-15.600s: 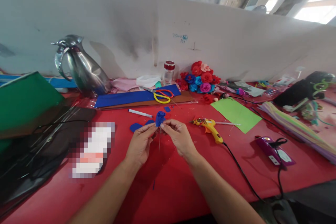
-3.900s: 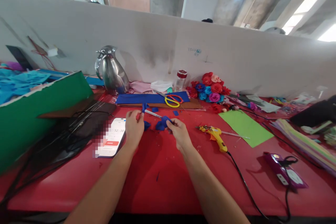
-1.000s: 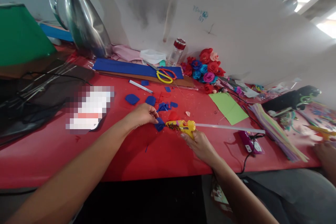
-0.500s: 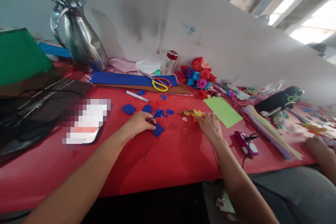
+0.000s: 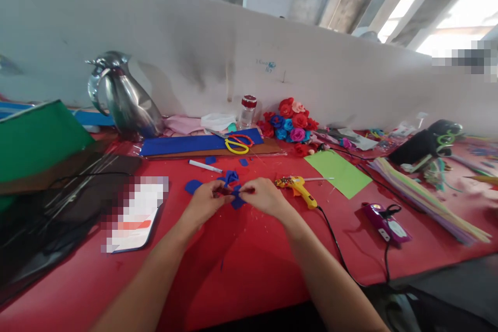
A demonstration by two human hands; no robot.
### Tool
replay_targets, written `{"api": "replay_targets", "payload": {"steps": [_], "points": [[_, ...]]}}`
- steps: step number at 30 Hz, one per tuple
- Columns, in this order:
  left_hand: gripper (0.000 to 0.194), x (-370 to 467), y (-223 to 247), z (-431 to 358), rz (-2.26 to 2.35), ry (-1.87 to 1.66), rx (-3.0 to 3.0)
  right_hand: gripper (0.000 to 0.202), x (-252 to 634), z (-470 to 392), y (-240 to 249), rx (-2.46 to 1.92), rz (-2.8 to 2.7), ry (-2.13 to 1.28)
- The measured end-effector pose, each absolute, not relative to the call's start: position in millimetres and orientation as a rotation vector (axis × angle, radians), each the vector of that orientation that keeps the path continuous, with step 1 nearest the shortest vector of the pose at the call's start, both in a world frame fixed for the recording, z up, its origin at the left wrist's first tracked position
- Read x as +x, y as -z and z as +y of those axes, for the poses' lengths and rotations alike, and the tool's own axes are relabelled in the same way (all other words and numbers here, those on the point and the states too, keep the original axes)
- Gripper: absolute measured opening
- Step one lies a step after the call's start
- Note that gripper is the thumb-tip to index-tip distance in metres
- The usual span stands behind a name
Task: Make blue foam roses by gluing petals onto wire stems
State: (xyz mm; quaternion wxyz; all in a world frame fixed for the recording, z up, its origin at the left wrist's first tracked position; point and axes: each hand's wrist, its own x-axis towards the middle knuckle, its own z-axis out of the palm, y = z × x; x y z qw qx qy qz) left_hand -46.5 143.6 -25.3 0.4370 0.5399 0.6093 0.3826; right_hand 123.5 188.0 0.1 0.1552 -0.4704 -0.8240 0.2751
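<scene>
A small blue petal-shaped piece (image 5: 238, 202) is pinched between the fingers of my left hand (image 5: 208, 201) and my right hand (image 5: 264, 196), low over the red table. Both hands are closed on it, from the left and the right side. Just behind them lies a curled blue piece (image 5: 232, 176), and another flat blue petal (image 5: 193, 186) sits beside my left wrist. To the right of my right hand rests a yellow glue gun (image 5: 301, 189) with a clear stick in its back end. My fingers hide part of the pieces between them.
Behind the hands are a white pen (image 5: 205, 166), scissors (image 5: 238, 146) on blue sheets (image 5: 187, 145), a glass jar (image 5: 248, 114) and a bunch of paper flowers (image 5: 293, 122). A phone (image 5: 134, 223) lies left; green paper (image 5: 340, 172) and a purple power strip (image 5: 387, 224) lie right.
My right hand has let go of the glue gun and moved left to the blue petal. My left hand still pinches it. The view has tilted up and levelled.
</scene>
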Motion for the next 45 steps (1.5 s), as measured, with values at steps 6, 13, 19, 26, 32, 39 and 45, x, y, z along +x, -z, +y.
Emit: {"api": "replay_targets", "payload": {"steps": [6,13,19,26,32,39,45], "points": [[0.023,-41.4,13.5,138.5,1.482,-1.285,1.204,0.018,129.1,200.7,14.5,-1.256,-1.441,-1.152],[0.026,-27.4,23.8,138.8,1.28,-1.456,0.91,0.021,114.0,187.6,22.8,-1.023,-0.812,-1.527],[0.029,-20.9,27.4,137.3,1.375,-1.533,0.927,0.021,101.7,176.9,19.5,-0.899,-0.626,-1.599],[0.032,-21.5,30.3,135.4,1.54,-1.486,1.091,0.02,98.8,172.1,21.1,-0.873,-0.7,-1.517],[0.03,-21.5,34.0,135.9,1.567,-1.485,1.18,0.017,95.8,167.0,19.4,-0.877,-0.767,-1.479],[0.028,-21.7,33.6,135.6,1.59,-1.438,1.254,0.018,93.0,162.3,16.5,-0.87,-0.803,-1.47],[0.027,-21.7,34.2,136.5,1.618,-1.442,1.265,0.017,93.2,162.1,14.6,-0.86,-0.779,-1.513]]}}
